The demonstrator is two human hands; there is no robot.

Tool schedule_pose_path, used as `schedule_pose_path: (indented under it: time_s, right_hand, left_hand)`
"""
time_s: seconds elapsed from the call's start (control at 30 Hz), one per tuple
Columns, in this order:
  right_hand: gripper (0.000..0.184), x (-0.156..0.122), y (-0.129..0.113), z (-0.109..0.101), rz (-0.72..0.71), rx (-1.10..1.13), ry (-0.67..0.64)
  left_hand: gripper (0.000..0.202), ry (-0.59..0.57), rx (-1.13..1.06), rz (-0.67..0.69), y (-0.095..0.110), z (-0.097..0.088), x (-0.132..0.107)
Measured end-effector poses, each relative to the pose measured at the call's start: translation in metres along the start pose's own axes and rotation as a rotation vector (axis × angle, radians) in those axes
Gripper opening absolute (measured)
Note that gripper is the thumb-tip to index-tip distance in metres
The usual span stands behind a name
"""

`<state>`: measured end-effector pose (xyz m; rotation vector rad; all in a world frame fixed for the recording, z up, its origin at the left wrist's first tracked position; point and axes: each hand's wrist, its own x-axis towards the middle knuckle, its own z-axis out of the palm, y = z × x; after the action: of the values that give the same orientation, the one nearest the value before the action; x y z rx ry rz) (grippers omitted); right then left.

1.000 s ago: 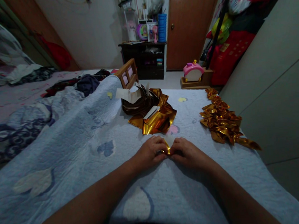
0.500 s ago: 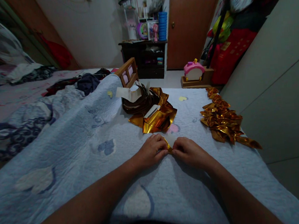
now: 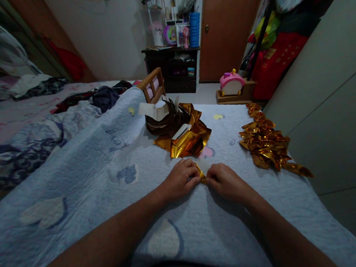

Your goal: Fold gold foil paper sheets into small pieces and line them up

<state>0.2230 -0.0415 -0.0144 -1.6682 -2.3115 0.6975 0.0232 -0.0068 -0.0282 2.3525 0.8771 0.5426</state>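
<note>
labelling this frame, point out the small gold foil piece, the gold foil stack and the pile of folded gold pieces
small gold foil piece (image 3: 201, 175), head view, visible corner between the hands
gold foil stack (image 3: 188, 143), head view, top sheet
pile of folded gold pieces (image 3: 266, 143), head view, middle

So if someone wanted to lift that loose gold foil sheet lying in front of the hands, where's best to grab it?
Probably the gold foil sheet is best pinched at its near corner, coming from the person's side: that edge curls up off the blue quilt, while its far side lies against the dark bundle.
</note>
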Motion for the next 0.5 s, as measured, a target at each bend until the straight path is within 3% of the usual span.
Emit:
schedule_pose_path:
  time_s: [0.17,0.5]
  right_hand:
    - [0.022,-0.0008,-0.0029,0.0041,0.060,-0.123,0.045]
    - [0.019,-0.0013,-0.0094,0.0016,0.096,-0.165,0.038]
  left_hand:
    - [0.010,0.033,0.073,-0.056,0.0013,0.0051,-0.0004]
    - [0.009,0.057,0.120,-0.107,0.0043,0.0075,-0.0010]
